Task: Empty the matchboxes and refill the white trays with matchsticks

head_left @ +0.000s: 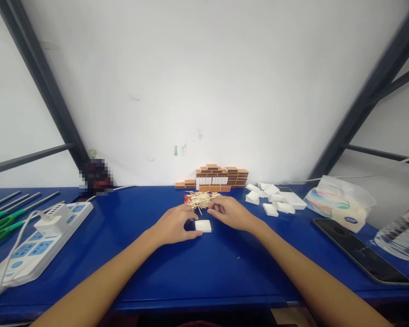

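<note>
A small white matchbox tray (pixel 203 226) lies on the blue table in front of me. My left hand (pixel 175 224) curves round its left end, thumb at the near corner and fingertips at the far one, steadying it. Just beyond is a loose heap of matches (pixel 199 199), pale sticks with red heads mostly toward the left. At the heap's right near edge, my right hand (pixel 230 212) has its thumb and fingers bent together in a pinch. Whatever is between those fingertips is too small to make out.
Stacked brown matchboxes (pixel 218 175) stand against the wall. Several white trays (pixel 272 197) lie to the right, near a tissue pack (pixel 341 204), a phone (pixel 361 250) and a clear plastic package (pixel 402 234). On the left are a power strip (pixel 41 250) and green-handled scissors (pixel 3 225).
</note>
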